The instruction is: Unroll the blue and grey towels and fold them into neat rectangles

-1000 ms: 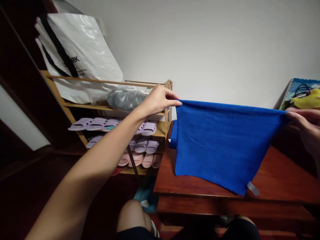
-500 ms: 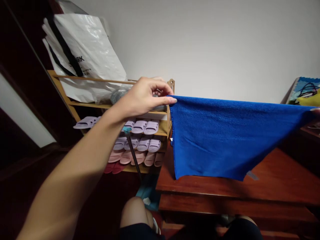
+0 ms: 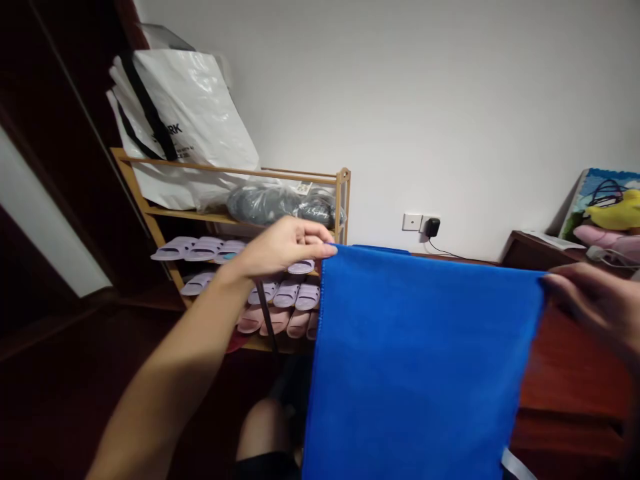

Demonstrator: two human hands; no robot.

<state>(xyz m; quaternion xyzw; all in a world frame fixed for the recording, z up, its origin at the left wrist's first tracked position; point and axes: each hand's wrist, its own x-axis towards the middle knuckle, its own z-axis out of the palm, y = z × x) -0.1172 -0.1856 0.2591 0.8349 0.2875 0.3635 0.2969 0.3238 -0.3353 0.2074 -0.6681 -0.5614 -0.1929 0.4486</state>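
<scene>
A blue cloth [image 3: 420,360] hangs spread out in front of me, stretched between both hands. My left hand [image 3: 285,247] pinches its top left corner. My right hand [image 3: 595,307] pinches the top right corner, blurred by motion. The cloth drops down past my knee [image 3: 265,427] and covers most of the dark red wooden table [image 3: 565,373] behind it. A white label [image 3: 515,463] sticks out at its lower right edge.
A wooden shoe rack [image 3: 235,220] with several pairs of slippers stands left of the table. A white bag [image 3: 185,113] rests on top of the rack. A wall socket with a plug [image 3: 430,227] is behind the cloth. Plush toys [image 3: 610,213] lie at the right.
Both hands have come down and closer together. The cloth now hangs lower and nearer to me, falling below the table's front edge instead of above the tabletop.
</scene>
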